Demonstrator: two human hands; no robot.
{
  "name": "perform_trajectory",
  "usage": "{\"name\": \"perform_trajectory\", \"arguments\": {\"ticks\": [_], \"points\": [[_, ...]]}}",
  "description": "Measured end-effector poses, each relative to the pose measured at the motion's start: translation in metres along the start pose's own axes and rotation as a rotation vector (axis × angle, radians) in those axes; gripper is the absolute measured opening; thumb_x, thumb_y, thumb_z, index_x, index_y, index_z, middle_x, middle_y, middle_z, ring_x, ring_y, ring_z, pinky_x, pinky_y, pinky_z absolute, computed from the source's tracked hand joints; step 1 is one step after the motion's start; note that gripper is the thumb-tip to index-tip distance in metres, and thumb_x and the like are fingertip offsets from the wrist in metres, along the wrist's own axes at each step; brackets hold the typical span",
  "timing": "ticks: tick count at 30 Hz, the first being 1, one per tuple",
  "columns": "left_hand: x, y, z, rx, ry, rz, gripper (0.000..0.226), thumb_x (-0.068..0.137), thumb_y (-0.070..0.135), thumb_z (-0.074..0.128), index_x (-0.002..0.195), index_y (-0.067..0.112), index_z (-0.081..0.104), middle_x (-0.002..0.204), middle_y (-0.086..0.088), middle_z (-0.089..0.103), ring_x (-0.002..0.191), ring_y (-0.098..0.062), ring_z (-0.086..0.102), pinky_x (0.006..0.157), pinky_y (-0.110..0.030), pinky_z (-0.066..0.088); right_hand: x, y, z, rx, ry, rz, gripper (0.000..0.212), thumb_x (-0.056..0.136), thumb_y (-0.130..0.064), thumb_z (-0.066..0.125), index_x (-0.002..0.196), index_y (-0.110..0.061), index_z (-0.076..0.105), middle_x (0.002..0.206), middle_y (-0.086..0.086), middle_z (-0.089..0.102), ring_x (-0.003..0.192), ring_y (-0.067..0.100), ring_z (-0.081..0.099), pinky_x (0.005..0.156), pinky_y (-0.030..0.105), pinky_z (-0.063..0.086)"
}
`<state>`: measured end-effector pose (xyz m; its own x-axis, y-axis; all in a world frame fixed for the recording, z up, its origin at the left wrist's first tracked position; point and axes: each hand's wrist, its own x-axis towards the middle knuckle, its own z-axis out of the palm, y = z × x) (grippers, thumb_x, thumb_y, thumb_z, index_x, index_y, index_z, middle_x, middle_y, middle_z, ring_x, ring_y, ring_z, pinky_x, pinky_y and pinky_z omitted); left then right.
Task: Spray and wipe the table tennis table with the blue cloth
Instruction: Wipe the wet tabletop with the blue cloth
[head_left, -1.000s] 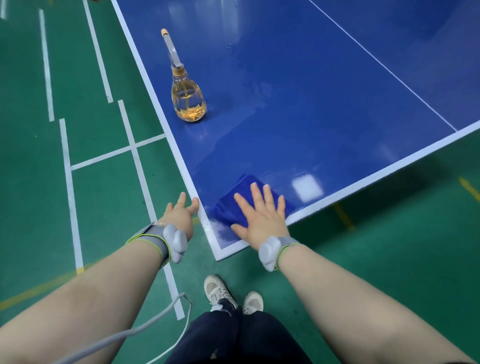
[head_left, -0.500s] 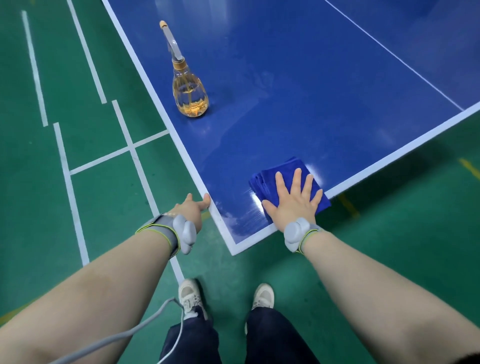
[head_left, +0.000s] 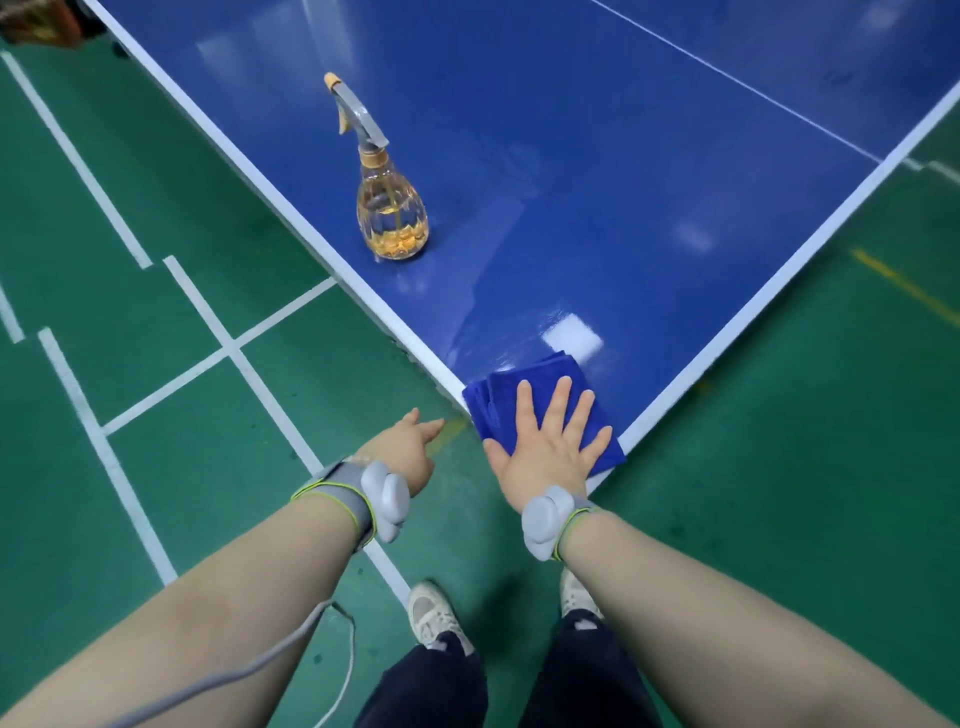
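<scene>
Head view, steeply down, close over table corner (head_left: 605, 480).

The floor (head_left: 156, 218) is green and a bit shiny. White lines (head_left: 231, 353) are painted on it. Some run long and straight, and two of them cross on the left side. A thin yellow line (head_left: 904, 283) slants over the green on the right. Up in the far left corner sits a dark brown thing (head_left: 36, 23), too blurry to make out.
</scene>
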<state>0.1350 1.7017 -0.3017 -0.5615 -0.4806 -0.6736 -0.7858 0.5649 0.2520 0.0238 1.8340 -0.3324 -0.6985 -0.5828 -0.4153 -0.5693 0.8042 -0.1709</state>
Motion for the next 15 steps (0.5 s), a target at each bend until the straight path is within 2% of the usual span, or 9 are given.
{"name": "perform_trajectory", "arguments": {"ticks": [6, 11, 15], "points": [[0.004, -0.067, -0.036, 0.002, 0.073, -0.006, 0.061, 0.095, 0.02, 0.05, 0.15, 0.03, 0.025, 0.161, -0.001, 0.006, 0.141, -0.024, 0.032, 0.107, -0.028, 0.033, 0.011, -0.04, 0.0, 0.051, 0.012, 0.104, 0.083, 0.093, -0.066, 0.035, 0.154, -0.035, -0.012, 0.158, 0.01, -0.03, 0.143, 0.039, -0.029, 0.11, 0.067, -0.011], [0.013, -0.082, -0.059, -0.054, 0.183, 0.009, 0.064, 0.095, 0.023, 0.052, 0.151, 0.026, 0.021, 0.161, -0.002, 0.006, 0.143, -0.024, 0.025, 0.112, -0.033, 0.031, 0.025, -0.059, -0.003, 0.048, 0.001, 0.111, 0.083, 0.092, -0.067, 0.034, 0.153, -0.036, -0.012, 0.158, 0.008, -0.031, 0.143, 0.039, -0.03, 0.111, 0.068, -0.01], [0.026, -0.081, -0.08, -0.124, 0.236, 0.062, 0.072, 0.094, 0.021, 0.054, 0.153, 0.02, 0.012, 0.16, -0.005, 0.007, 0.145, -0.023, 0.02, 0.116, -0.034, 0.023, 0.039, -0.069, -0.009, 0.02, -0.01, 0.072, 0.084, 0.091, -0.068, 0.035, 0.154, -0.037, -0.011, 0.159, 0.007, -0.03, 0.143, 0.038, -0.03, 0.111, 0.067, -0.01]]}}
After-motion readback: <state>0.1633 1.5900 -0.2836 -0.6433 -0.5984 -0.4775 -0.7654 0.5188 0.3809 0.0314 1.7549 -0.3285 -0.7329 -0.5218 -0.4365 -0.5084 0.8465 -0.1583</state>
